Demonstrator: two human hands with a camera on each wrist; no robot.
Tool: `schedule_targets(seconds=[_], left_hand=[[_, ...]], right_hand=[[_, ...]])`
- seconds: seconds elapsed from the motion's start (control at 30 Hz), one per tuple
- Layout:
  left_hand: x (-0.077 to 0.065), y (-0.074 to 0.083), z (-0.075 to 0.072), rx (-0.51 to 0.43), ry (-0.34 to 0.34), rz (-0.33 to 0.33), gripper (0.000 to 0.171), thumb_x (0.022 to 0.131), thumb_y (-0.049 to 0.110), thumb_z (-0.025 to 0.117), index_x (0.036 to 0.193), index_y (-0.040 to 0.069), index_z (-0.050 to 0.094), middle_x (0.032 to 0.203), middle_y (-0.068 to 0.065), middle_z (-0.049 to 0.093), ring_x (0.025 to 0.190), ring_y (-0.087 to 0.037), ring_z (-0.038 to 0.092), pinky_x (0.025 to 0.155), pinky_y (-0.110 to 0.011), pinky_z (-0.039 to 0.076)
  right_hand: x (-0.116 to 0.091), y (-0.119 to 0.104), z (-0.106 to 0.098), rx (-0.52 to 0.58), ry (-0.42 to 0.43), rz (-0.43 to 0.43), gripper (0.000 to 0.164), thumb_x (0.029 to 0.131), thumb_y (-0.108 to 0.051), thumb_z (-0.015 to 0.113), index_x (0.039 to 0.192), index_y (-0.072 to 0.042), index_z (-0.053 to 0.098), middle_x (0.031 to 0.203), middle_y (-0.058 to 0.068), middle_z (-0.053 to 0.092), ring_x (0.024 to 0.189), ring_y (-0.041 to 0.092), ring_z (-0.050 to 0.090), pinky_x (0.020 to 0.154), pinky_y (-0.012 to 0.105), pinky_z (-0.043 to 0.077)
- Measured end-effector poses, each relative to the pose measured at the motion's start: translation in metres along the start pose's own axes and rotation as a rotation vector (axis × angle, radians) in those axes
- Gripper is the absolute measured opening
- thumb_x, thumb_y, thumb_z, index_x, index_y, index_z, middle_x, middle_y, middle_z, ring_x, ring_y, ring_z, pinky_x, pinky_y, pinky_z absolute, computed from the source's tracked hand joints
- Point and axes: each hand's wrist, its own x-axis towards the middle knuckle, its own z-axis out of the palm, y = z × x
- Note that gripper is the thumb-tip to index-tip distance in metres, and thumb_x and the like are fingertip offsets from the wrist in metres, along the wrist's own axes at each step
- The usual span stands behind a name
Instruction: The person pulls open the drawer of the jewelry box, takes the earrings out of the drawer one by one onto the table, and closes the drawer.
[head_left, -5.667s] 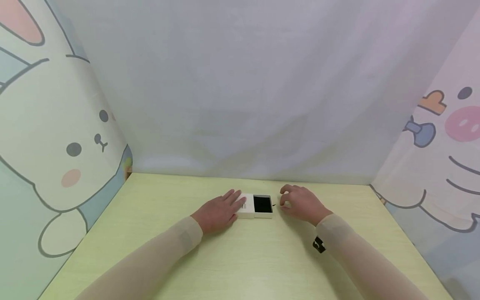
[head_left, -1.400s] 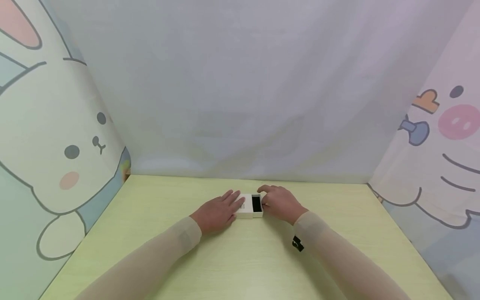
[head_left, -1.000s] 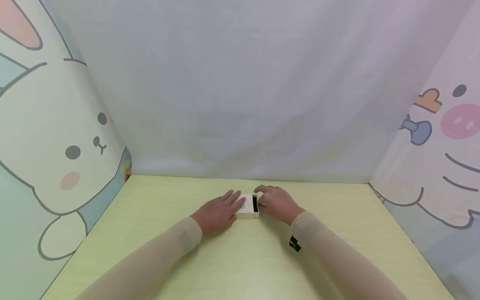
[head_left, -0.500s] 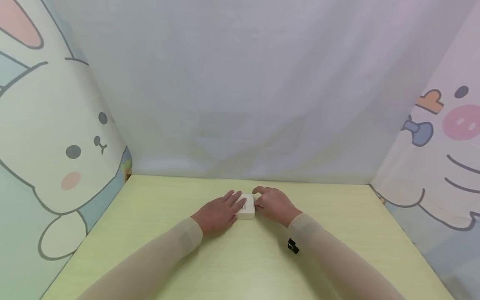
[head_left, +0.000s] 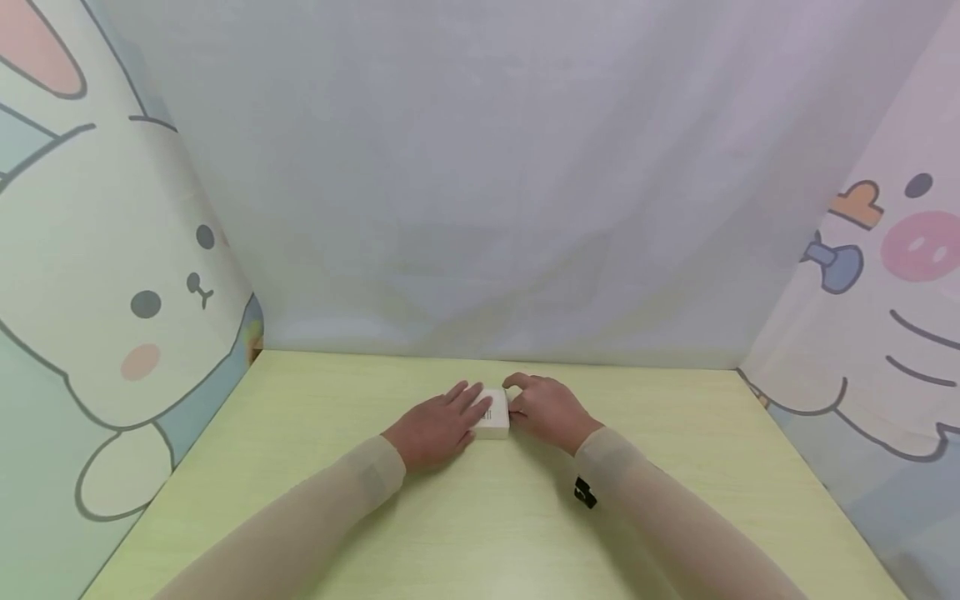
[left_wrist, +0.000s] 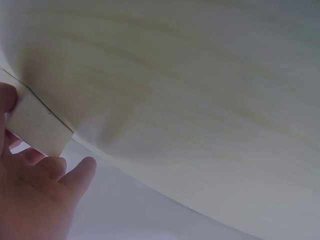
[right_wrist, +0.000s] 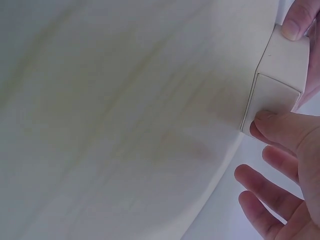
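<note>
A small white drawer-style box [head_left: 493, 426] with dark print on its top lies near the back of the table, its inner tray fully inside the sleeve. My left hand [head_left: 435, 429] holds the box from the left, fingers spread across the top and thumb against the near side. At the right end is my right hand [head_left: 551, 410]. In the right wrist view, the right thumb [right_wrist: 280, 125] presses the tray's end panel [right_wrist: 272, 95], while the other fingers spread loosely beside it. The left hand hides the box's left part.
Around the box stretches the pale wooden table [head_left: 465, 517]. A plain grey-white curtain [head_left: 480, 183] hangs behind its back edge. Cartoon-printed cloth stands on the left [head_left: 127, 250] and right [head_left: 885, 333]. A black piece [head_left: 585, 492] hangs by the right sleeve.
The tray was partly out with its dark inside showing. My right hand has moved left and pushed it into the sleeve; over the last half second little differs. The left hand stayed put.
</note>
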Motion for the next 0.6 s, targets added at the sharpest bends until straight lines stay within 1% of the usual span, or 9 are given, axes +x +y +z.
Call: schedule_targets(seconds=[0.17, 0.27, 0.43, 0.6], left_hand=[[0.0001, -0.0025, 0.0025, 0.005, -0.011, -0.002, 0.063, 0.124, 0.036, 0.062, 0.181, 0.013, 0.047, 0.189, -0.015, 0.048, 0.174, -0.039, 0.052, 0.140, -0.044, 0.052], [0.0013, -0.0041, 0.0036, 0.004, -0.008, -0.001, 0.063, 0.123, 0.036, 0.063, 0.180, 0.013, 0.048, 0.189, -0.015, 0.048, 0.174, -0.039, 0.052, 0.137, -0.044, 0.056], [0.0041, -0.0053, 0.0048, -0.032, -0.022, -0.014, 0.063, 0.124, 0.035, 0.063, 0.181, 0.013, 0.047, 0.190, -0.015, 0.046, 0.175, -0.040, 0.051, 0.128, -0.045, 0.063], [0.0055, -0.0050, 0.0050, -0.057, -0.031, -0.021, 0.063, 0.123, 0.035, 0.063, 0.181, 0.014, 0.047, 0.190, -0.014, 0.046, 0.175, -0.040, 0.050, 0.130, -0.046, 0.062]], right_hand=[[0.0014, 0.0006, 0.0014, 0.006, 0.018, -0.013, 0.006, 0.103, -0.017, 0.094, 0.098, -0.014, 0.096, 0.138, 0.006, 0.084, 0.101, 0.023, 0.086, 0.095, 0.041, 0.075], [0.0027, 0.0023, 0.0022, 0.006, 0.024, -0.013, 0.006, 0.102, -0.016, 0.094, 0.097, -0.015, 0.096, 0.139, 0.005, 0.084, 0.102, 0.023, 0.086, 0.095, 0.040, 0.075], [0.0042, 0.0044, 0.0033, -0.016, 0.017, -0.021, 0.008, 0.104, -0.017, 0.093, 0.097, -0.016, 0.096, 0.139, 0.005, 0.083, 0.101, 0.023, 0.086, 0.094, 0.039, 0.075], [0.0024, 0.0063, 0.0052, -0.035, 0.009, -0.018, 0.005, 0.104, -0.017, 0.093, 0.101, -0.020, 0.097, 0.138, 0.005, 0.083, 0.099, 0.023, 0.086, 0.095, 0.041, 0.075]])
